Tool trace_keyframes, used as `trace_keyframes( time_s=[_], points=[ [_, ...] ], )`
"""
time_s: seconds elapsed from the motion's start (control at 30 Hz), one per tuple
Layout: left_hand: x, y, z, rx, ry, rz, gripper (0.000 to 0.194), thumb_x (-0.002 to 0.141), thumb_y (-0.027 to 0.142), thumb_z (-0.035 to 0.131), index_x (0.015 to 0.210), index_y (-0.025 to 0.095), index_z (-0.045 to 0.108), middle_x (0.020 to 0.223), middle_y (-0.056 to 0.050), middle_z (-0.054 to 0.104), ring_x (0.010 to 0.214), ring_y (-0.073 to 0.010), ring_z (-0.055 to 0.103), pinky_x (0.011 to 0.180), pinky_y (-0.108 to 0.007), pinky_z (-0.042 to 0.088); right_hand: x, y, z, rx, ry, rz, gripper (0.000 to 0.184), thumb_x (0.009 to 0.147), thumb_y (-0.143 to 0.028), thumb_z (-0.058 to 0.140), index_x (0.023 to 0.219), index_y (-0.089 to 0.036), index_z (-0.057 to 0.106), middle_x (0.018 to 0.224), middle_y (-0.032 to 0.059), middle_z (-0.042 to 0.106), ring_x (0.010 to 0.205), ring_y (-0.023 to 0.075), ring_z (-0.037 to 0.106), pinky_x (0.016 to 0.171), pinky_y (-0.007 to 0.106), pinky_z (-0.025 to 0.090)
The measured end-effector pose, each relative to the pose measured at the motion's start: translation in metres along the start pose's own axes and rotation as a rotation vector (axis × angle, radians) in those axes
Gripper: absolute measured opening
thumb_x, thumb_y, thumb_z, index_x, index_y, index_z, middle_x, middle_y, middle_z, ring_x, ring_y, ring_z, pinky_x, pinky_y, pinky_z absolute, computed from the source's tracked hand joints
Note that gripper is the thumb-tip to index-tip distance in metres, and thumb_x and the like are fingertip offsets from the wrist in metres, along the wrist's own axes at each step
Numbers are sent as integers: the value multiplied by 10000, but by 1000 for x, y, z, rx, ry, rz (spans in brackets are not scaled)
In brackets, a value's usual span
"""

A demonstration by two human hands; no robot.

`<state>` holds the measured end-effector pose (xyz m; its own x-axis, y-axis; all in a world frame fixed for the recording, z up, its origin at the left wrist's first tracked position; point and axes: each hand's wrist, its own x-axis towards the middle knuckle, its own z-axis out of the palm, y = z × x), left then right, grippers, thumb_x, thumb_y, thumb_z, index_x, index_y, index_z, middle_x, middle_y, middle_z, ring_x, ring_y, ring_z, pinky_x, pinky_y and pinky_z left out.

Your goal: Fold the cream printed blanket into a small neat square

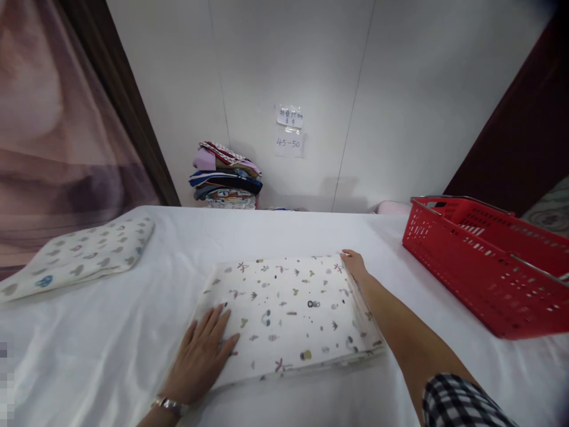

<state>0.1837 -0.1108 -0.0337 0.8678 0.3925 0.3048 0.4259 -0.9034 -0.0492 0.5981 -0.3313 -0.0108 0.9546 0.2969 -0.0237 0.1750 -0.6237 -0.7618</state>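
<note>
A white cloth with small printed plants, rainbows and animals lies before me, folded into a flat rectangle with layered edges at the front and right. On its left end rests my left hand, palm down with fingers stretched out. My right hand is at the far right corner, its fingers closed on the cloth's edge; the fingertips are partly hidden. The right forearm runs along the cloth's right side.
A second folded white cloth with a grey pattern lies at the left. To the right stands a red perforated plastic basket with metal handles. Behind the white-covered table, a pile of folded fabrics stands against the wall below paper notes.
</note>
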Motion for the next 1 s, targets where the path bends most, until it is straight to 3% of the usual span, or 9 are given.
trace_keyframes(
  time_s=[0.1,0.2,0.3,0.4,0.5,0.7,0.83,1.0],
  points=[
    [0,0,-2,2,-10,14,590,836,523,314,1304,187,437,1405,-81,362,1307,-262,293,1055,-471,218,-3,-6,-3,-127,-6,-54,350,820,-283,481,1119,-134,585,1073,91,623,1024,217,550,917,322,392],
    [0,0,-2,-4,-17,18,583,836,528,319,1305,202,436,1406,-73,363,1309,-259,290,1054,-470,221,-15,-20,-1,-235,-11,-146,388,830,-272,469,1197,-163,533,1256,109,519,1209,253,403,1023,367,277],
    [0,1,-2,11,-20,3,600,834,539,317,1314,195,425,1413,-69,351,1309,-255,291,1055,-461,224,-33,-34,12,-359,-78,-366,460,869,-358,409,1307,-215,421,1429,51,321,1333,227,194,1086,358,135],
    [0,2,-3,28,-30,-4,611,840,542,311,1324,184,412,1421,-65,330,1310,-253,289,1056,-459,227,-46,-38,30,-565,-236,-593,568,887,-501,286,1383,-224,291,1481,28,190,1363,216,77,1091,401,50],
    [0,4,-4,28,-47,-20,612,844,542,314,1330,181,404,1419,-58,329,1308,-256,290,1052,-462,234,-46,-34,41,-687,-334,-557,635,874,-565,227,1398,-208,254,1482,45,181,1361,220,87,1081,431,43],
    [0,7,-6,-17,-47,-48,602,848,539,318,1331,192,403,1415,-59,337,1304,-256,299,1060,-460,224,-46,-35,42,-737,-367,-485,653,872,-572,207,1403,-195,241,1488,66,153,1362,228,75,1077,439,47],
    [0,9,-8,-40,-60,-62,603,847,545,317,1329,194,407,1419,-57,331,1306,-258,294,1063,-462,220,-70,-52,52,-712,-296,-621,672,870,-583,179,1411,-188,218,1498,69,79,1367,229,5,1077,454,-9],
    [-1,10,-9,-53,-58,-68,586,851,536,321,1330,209,404,1418,-54,339,1307,-254,293,1060,-461,228,-91,-69,77,-677,-389,-717,688,858,-611,168,1415,-209,208,1499,39,65,1368,224,3,1084,434,-16]
  ],
)
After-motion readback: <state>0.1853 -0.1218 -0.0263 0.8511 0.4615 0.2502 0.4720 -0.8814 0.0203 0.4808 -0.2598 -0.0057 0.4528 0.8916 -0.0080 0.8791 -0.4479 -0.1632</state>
